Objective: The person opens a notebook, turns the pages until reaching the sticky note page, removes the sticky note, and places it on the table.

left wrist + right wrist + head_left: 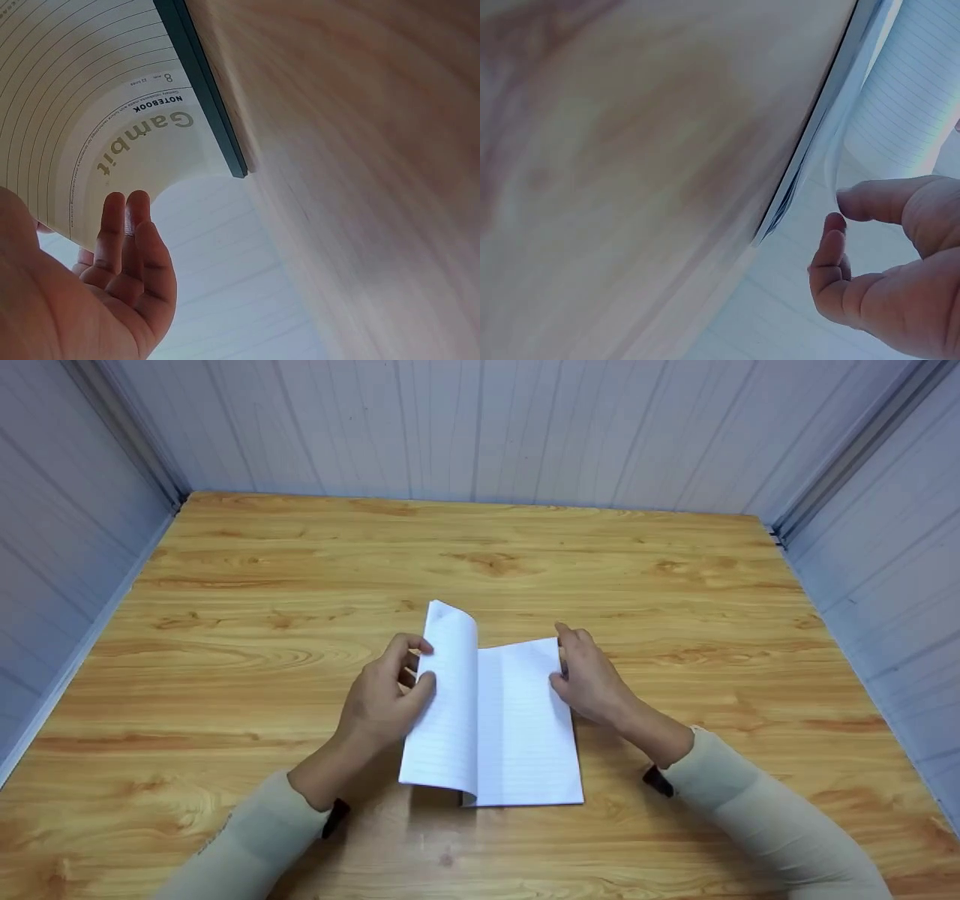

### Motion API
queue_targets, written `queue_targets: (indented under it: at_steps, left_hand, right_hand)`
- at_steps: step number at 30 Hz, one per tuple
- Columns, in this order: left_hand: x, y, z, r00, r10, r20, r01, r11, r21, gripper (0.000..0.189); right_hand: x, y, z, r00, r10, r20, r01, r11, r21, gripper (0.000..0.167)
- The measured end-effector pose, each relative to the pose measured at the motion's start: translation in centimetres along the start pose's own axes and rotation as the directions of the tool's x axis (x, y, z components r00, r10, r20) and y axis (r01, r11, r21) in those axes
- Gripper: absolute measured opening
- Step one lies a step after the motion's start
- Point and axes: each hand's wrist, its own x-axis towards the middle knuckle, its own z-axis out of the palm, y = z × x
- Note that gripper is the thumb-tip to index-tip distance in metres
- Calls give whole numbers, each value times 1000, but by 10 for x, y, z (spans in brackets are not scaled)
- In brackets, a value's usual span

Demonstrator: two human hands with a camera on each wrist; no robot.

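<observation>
Pinched by the left hand, thumb in front and fingers behind, the raised left side of the notebook bowed above the table, its right side resting there; farther right, the right hand pinched a page edge. Opening looked done; that page seemed unturned, the left side not yet laid down.

The head camera views the tabletop from above, facing forward and down, while each wrist camera faces the notebook at close range from its own side, the notebook being common to all views.
</observation>
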Motion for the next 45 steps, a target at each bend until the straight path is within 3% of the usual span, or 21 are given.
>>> queue_targets:
  at_steps: [8,14,22,29,39,45]
  left_hand:
    - [0,0,0,1000,11,-12,-11,1000,3,23]
    - [0,0,0,1000,4,-7,-4,1000,-3,23]
    - [0,0,0,1000,7,-11,-7,1000,-3,23]
    - [-1,0,0,1000,4,-8,-4,1000,4,23]
    - [0,0,0,1000,8,-18,-7,1000,12,23]
    - [-1,2,0,1000,0,-13,0,1000,16,27]
  right_hand:
    - [-1,1,-1,996,-83,-41,86,994,61,32]
    - [-2,-2,-2,989,-134,-69,139,988,65,21]
    - [-9,-12,-4,984,-180,7,177,971,163,31]
    - [-15,-23,-4,969,-221,112,189,952,239,28]
    - [-29,-33,4,935,-289,207,249,948,198,43]
    - [-33,-38,6,900,-344,268,304,936,180,49]
